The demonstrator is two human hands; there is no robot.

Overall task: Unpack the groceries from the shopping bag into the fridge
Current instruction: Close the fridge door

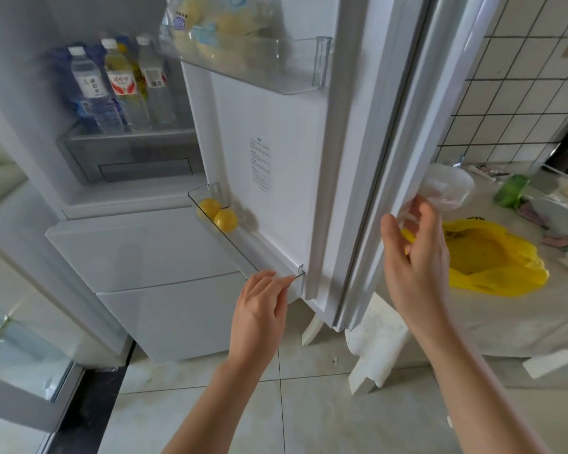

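Right hand point(415, 257) beside crumpled yellow bag point(492, 257).

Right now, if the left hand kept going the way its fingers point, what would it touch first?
The left hand points up and right at the near end of the lower clear door shelf; its fingertips look nearly at that shelf's front corner, so it would probably meet that first. Depth is unclear.

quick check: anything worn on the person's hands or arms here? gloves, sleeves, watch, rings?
Nothing visible. Both forearms are bare up to the frame edge, with no sleeve cuff in view. The left hand and the right hand are bare: no gloves, no watch or wristband, and no rings on the fingers that show.
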